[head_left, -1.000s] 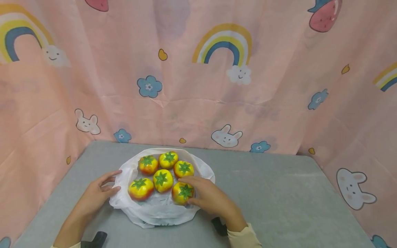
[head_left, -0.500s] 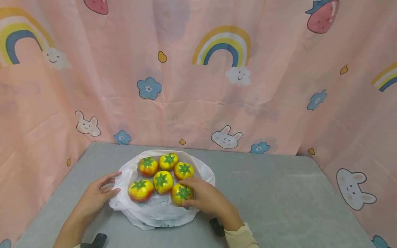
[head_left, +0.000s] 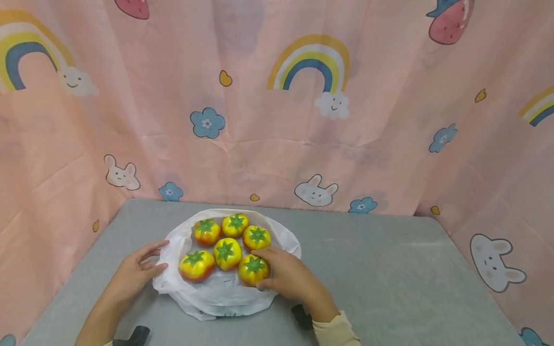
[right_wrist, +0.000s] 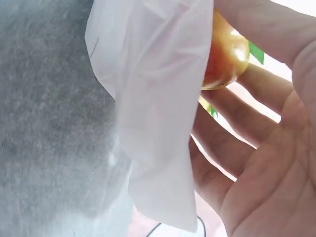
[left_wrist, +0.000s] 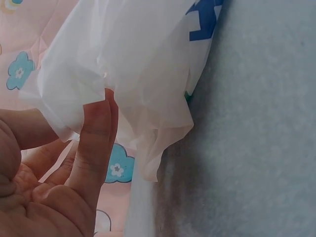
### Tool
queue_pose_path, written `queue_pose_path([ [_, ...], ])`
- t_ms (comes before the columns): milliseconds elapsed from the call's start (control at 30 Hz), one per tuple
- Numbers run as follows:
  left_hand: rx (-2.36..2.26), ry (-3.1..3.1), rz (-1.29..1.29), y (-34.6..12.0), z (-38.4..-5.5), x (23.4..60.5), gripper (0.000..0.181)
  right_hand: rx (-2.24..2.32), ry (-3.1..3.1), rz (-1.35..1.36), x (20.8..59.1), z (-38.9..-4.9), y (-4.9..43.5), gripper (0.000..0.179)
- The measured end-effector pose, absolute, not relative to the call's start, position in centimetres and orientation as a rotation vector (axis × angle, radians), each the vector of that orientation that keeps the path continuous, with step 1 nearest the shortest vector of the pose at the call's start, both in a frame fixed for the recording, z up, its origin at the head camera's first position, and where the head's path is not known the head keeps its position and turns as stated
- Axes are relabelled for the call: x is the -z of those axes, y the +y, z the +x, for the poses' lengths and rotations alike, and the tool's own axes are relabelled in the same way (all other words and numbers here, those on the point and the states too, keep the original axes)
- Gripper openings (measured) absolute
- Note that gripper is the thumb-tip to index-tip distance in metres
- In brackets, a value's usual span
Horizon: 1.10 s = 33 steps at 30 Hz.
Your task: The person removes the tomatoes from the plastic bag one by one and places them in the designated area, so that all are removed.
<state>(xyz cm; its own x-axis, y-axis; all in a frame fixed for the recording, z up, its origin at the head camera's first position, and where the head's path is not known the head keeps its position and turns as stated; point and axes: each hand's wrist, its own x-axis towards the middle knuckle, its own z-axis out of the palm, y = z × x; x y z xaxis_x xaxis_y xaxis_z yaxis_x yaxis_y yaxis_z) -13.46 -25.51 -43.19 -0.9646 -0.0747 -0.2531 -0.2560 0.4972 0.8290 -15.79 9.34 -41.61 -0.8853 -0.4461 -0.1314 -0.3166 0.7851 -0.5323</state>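
Observation:
A white plastic bag (head_left: 233,300) lies on the table with its mouth spread wide. Several glossy yellow-and-red toy tomatoes with green star-shaped tops sit inside it. My left hand (head_left: 133,273) pinches the bag's left edge; in the left wrist view the thin plastic (left_wrist: 148,69) passes between thumb and fingers. At the bag's right side, my right hand (head_left: 296,281) holds the front-right tomato (head_left: 252,270) between thumb and fingers. From the right wrist, part of that tomato (right_wrist: 224,59) shows behind the bag's hanging edge (right_wrist: 158,113).
Inside the bag, another tomato (head_left: 196,265) is at the left and one (head_left: 227,253) in the middle. The grey table (head_left: 381,278) extends to the right. A pink printed curtain (head_left: 259,158) hangs at the back and sides.
My right hand has shifted slightly left, and the front-right tomato has moved a little left with it. The left hand and the bag stay nearly still.

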Motion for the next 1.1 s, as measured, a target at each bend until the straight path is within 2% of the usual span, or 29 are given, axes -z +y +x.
queue_pose_path([
  [233, -1.468, 2.556, -0.29, -25.5, -13.5, 43.2, 0.066, 0.789, 2.744, -0.525, 41.1, -15.7, 9.5, 0.074],
  [1100, -1.463, 2.555, -0.343, -25.2, -13.4, 43.2, 0.067, 0.866, 2.853, -0.505, 39.6, -15.7, 11.6, 0.072],
])
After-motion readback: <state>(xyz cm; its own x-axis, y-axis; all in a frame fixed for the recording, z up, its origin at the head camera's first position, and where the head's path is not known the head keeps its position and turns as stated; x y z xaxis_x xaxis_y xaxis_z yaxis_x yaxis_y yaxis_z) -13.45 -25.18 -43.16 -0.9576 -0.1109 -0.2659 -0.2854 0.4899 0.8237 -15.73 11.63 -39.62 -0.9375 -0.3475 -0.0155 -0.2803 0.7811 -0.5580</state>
